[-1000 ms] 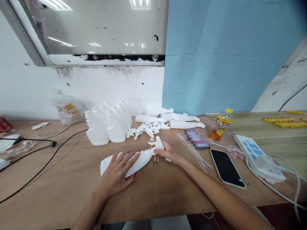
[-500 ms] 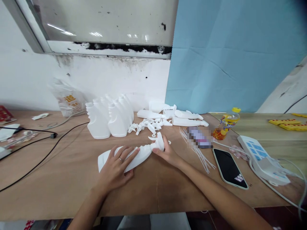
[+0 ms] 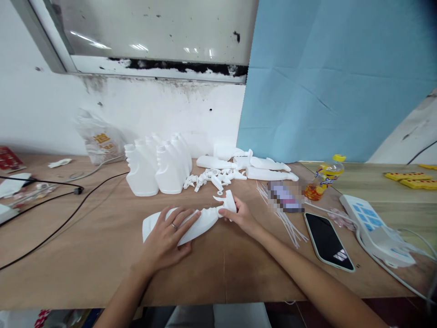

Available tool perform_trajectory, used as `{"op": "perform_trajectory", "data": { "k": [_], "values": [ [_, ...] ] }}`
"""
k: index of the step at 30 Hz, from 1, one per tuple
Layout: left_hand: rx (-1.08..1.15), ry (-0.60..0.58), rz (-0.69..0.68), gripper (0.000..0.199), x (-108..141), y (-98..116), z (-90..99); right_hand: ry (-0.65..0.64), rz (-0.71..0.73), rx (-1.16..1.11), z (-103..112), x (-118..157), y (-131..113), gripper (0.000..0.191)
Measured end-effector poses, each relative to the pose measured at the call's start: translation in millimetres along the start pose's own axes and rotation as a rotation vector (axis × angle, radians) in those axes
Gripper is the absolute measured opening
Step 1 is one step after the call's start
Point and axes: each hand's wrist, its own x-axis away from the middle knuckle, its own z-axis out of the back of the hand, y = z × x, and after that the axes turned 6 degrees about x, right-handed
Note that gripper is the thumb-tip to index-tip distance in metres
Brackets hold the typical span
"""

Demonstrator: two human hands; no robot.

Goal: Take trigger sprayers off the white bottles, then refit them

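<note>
A white spray bottle (image 3: 205,222) lies on its side on the brown-covered table, its base to the left. My left hand (image 3: 170,232), with a ring on one finger, wraps over the bottle's body and holds it. At the neck end, my right hand (image 3: 243,216) grips the white trigger spray head (image 3: 229,202) between thumb and fingers. The trigger points away from me. Whether the head is fully seated on the neck cannot be made out. Behind it lies a pile of loose white spray heads (image 3: 215,176).
Several headless white bottles (image 3: 139,175) stand at the back left. Bottles with heads fitted (image 3: 269,173) lie back right. On the right are thin white tubes (image 3: 285,223), a phone (image 3: 329,241), a drink bottle (image 3: 324,177) and a power strip (image 3: 375,232). Black cables (image 3: 64,214) cross the left.
The spray head has turned a little at the neck, and my right hand's fingers have shifted round it. My left hand keeps its hold. The whole view has moved slightly.
</note>
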Motion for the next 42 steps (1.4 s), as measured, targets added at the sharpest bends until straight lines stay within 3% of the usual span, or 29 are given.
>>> {"op": "perform_trajectory", "data": {
  "k": [5,9,13,16,24,31,36,42],
  "values": [
    [0.044,0.004,0.028,0.076,-1,-1,3.7,-0.117,0.002,0.023,6,-1,0,0.052],
    [0.079,-0.002,0.016,0.075,0,-2,6.0,-0.088,0.018,0.173,9,2,1,0.035],
    [0.084,-0.013,0.003,0.078,0,-3,5.8,-0.124,0.068,0.166,9,4,-3,0.037],
    [0.085,-0.019,0.006,0.078,-1,-3,4.9,-0.074,0.074,0.114,5,5,-6,0.036],
    [0.007,-0.013,-0.050,0.077,3,2,0.7,0.123,-0.179,-0.239,-22,3,4,0.036],
    [-0.035,-0.055,0.077,0.070,-9,19,3.5,0.131,-0.215,-0.237,-24,3,3,0.038],
    [-0.036,-0.108,0.195,0.088,-37,38,0.1,0.036,-0.171,-0.103,-27,9,5,0.037],
    [-0.039,-0.151,0.282,0.054,-46,42,-16.6,-0.005,-0.157,-0.008,-28,13,8,0.038]
  ]
}}
